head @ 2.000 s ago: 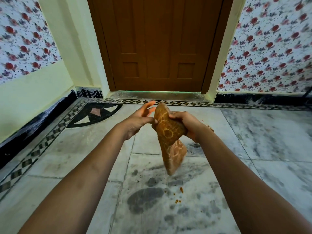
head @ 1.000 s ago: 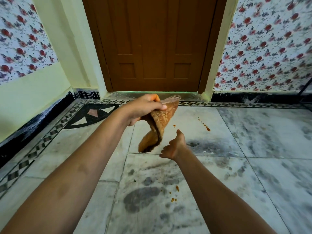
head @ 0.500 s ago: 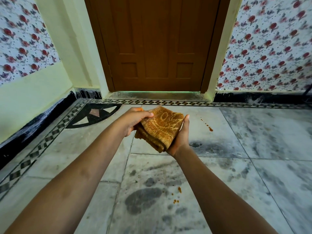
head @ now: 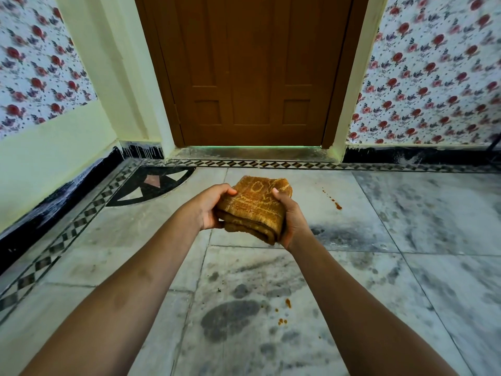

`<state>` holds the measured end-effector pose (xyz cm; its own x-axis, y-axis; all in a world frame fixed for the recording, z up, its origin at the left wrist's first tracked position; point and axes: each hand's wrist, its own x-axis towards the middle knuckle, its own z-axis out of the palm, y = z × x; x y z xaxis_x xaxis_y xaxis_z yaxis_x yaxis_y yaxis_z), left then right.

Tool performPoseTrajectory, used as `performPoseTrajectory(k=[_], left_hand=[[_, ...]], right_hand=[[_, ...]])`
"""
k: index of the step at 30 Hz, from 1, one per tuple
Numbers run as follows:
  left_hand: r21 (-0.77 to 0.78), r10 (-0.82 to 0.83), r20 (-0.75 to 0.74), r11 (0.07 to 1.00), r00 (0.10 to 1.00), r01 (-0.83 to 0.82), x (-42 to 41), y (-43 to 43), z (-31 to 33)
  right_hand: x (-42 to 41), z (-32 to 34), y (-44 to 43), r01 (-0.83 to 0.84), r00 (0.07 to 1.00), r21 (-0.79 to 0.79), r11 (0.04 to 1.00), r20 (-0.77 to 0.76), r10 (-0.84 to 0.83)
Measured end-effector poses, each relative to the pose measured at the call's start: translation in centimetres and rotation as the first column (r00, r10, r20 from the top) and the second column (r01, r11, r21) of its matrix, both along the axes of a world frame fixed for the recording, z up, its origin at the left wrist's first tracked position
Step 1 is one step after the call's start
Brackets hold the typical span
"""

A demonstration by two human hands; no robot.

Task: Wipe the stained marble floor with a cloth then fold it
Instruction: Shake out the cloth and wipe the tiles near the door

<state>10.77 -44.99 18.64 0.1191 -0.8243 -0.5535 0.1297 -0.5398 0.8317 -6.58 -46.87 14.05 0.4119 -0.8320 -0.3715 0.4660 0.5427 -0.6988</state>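
Both hands grasp the cloth [head: 254, 210]: the left hand [head: 208, 210] curls round its left edge with the thumb on top, and the right hand [head: 291, 221] cups its right side, thumb pressed on the upper face. The cloth is orange-brown with a paler pattern, folded into a thick pad whose layers show along the near edge, and it is held in the air above the floor [head: 130, 240], mid-scene. Nearest, below the forearms, the grey marble carries a dark patch [head: 230, 317] and a few orange specks [head: 283, 312] just right of it. Farther off, right of the cloth, a short trail of orange drops [head: 334, 203] lies on a tile. Beyond, a checkered border [head: 271, 164] runs along the wall, with a dark inlay [head: 151, 185] in the far left corner, and a brown door [head: 252, 71] stands shut between floral walls.
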Motion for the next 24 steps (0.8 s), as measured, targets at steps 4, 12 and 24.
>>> performPoseTrajectory(k=[4, 12, 24], left_hand=[[0.021, -0.110, -0.080, 0.994, 0.991, 0.112, -0.6, 0.4, -0.4], [0.028, -0.048, -0.100, 0.998, 0.994, 0.051, -2.3, 1.0, -2.6], [0.103, 0.234, 0.239, 0.959, 0.942, -0.264, 1.8, 0.3, -5.4]], right_hand=[[-1.1, -0.1, -0.3, 0.047, 0.976, -0.074, 0.996, -0.207, -0.061], [-2.6, -1.9, -0.6, 0.028, 0.905, -0.165, 0.986, -0.415, -0.096], [-8.0, -7.8, -1.7, -0.230, 0.448, -0.252, 0.940, -0.885, -0.128]])
